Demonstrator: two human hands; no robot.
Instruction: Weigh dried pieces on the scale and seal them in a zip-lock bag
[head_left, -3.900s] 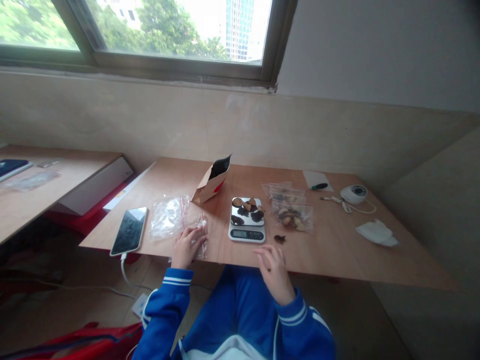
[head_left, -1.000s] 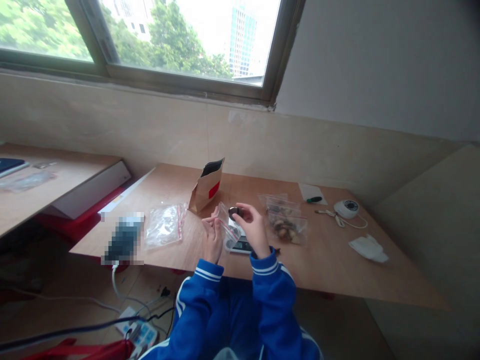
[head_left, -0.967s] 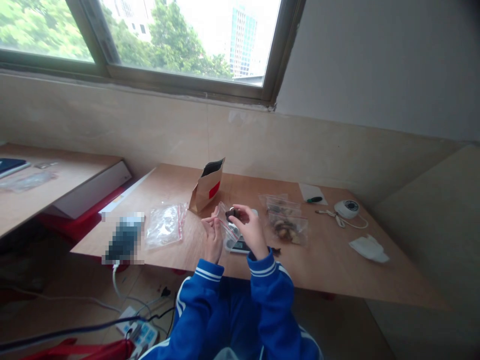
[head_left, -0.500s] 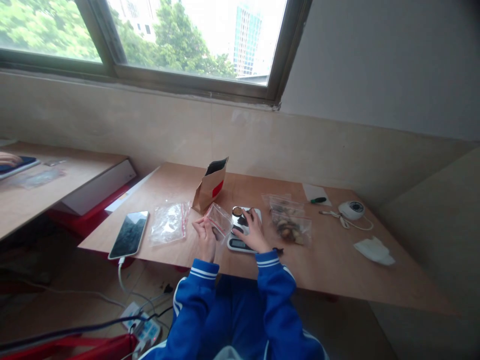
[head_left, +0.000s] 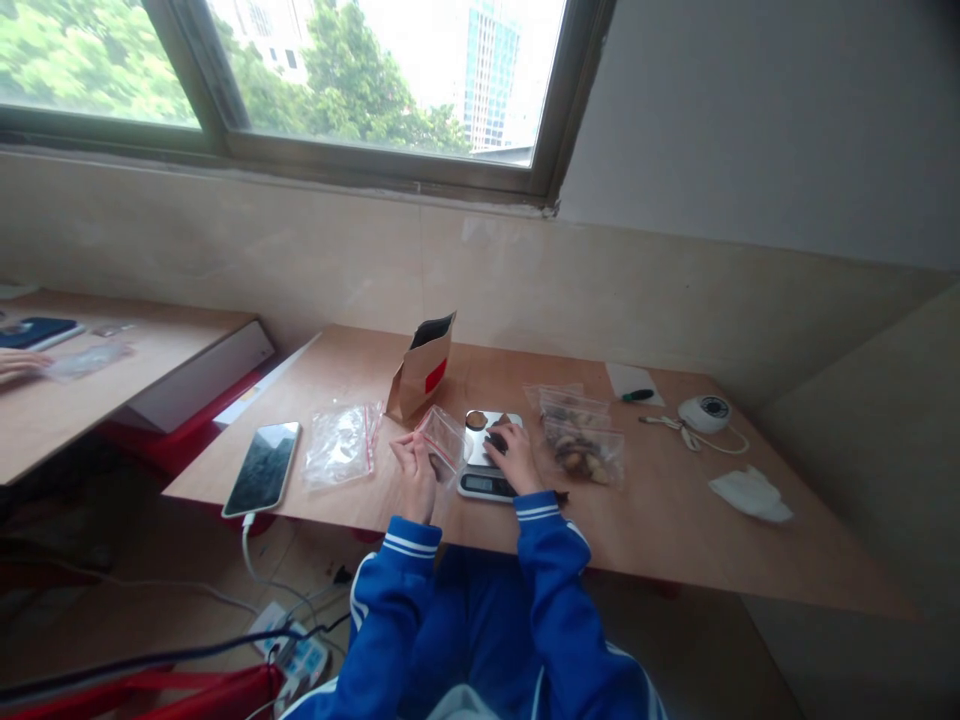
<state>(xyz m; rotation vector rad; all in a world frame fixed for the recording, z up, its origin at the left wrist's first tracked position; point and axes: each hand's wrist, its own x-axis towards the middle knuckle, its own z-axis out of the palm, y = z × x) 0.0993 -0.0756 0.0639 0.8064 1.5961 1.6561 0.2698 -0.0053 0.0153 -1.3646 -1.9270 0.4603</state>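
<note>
The left hand (head_left: 415, 470) is raised just above the table (head_left: 675, 520), fingers pinched on the rim of a small clear zip bag (head_left: 442, 440), holding it tilted with its mouth toward the scale (head_left: 487, 462). The right hand (head_left: 514, 455) lies palm down over the scale's tray, fingers curled together on a dark piece (head_left: 496, 440) there. 1 lighter piece (head_left: 475, 419) sits at the tray's far edge. Filled bags (head_left: 581, 445) lie just right of the scale. 1 second ago the right hand held a dark piece up at the bag's mouth; it has since dropped to the tray.
</note>
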